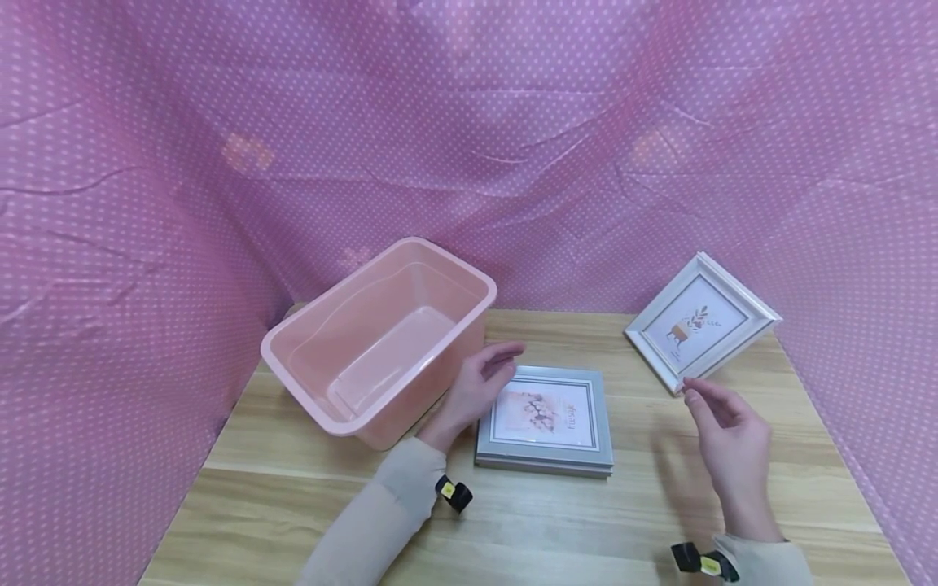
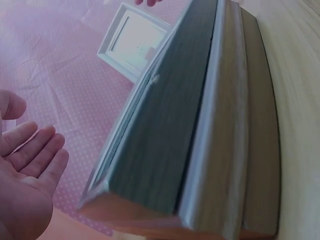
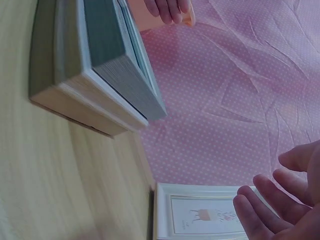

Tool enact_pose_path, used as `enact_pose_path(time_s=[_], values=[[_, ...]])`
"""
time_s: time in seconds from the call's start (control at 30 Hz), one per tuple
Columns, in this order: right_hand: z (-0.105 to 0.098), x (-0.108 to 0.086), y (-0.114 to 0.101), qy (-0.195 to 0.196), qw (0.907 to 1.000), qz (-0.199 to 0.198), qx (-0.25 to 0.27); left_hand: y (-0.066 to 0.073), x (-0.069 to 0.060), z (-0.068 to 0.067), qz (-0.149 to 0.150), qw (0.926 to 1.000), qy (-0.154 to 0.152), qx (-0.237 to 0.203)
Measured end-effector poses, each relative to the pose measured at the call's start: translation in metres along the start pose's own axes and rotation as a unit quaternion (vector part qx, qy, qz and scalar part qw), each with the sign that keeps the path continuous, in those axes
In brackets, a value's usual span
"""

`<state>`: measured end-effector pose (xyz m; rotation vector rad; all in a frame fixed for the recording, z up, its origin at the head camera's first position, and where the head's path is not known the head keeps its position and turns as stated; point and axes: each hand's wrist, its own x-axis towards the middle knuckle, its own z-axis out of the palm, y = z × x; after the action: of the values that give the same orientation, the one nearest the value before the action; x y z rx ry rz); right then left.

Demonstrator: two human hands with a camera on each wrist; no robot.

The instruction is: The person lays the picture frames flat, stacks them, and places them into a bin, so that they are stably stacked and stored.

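Observation:
A stack of picture frames [image 1: 545, 456] lies flat in the middle of the wooden table; the topmost has a grey-blue border and a floral print. My left hand [image 1: 479, 387] hovers at the stack's left edge, its fingers relaxed and holding nothing. In the left wrist view the same hand [image 2: 32, 170] appears apart from the frames. A white picture frame [image 1: 659, 325] with a potted-plant print stands tilted at the back right. Close to its lower corner is my right hand [image 1: 733, 443], loosely bent and empty; in the right wrist view that hand [image 3: 285, 200] partly covers the frame.
A pink plastic bin [image 1: 377, 415] stands at the back left, beside my left forearm; no contents show inside. Pink dotted cloth [image 1: 557, 203] hangs behind the table and along both sides. The wooden tabletop [image 1: 557, 529] extends in front of the stack.

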<state>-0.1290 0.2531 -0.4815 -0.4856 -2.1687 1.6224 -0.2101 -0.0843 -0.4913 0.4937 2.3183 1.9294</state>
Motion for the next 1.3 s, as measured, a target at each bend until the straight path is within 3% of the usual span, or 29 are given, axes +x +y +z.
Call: enact_pose_path(time_s=[0.2, 0.63, 0.83, 1.07, 1.2, 1.3], values=[[-0.005, 0.010, -0.003, 0.012, 0.9998, 0.008, 0.011, 0.005, 0.006, 0.005, 0.014, 0.9998, -0.007, 0.016], [-0.018, 0.033, 0.002, 0.031, 0.9984, 0.045, -0.012, 0.011, 0.019, 0.019, 0.010, 0.9997, -0.022, 0.003], [-0.022, 0.040, 0.008, 0.058, 0.9970, 0.042, 0.029, 0.011, 0.023, 0.027, -0.001, 0.9994, -0.035, 0.002], [-0.029, 0.047, 0.010, 0.072, 0.9923, 0.075, 0.068, 0.011, 0.028, 0.036, -0.002, 0.9986, -0.051, 0.015], [-0.033, 0.052, 0.010, 0.074, 0.9920, 0.095, 0.037, 0.013, 0.030, 0.039, 0.007, 0.9983, -0.053, 0.023], [-0.035, 0.054, 0.011, 0.067, 0.9926, 0.100, -0.018, 0.013, 0.032, 0.041, 0.018, 0.9980, -0.053, 0.031]])
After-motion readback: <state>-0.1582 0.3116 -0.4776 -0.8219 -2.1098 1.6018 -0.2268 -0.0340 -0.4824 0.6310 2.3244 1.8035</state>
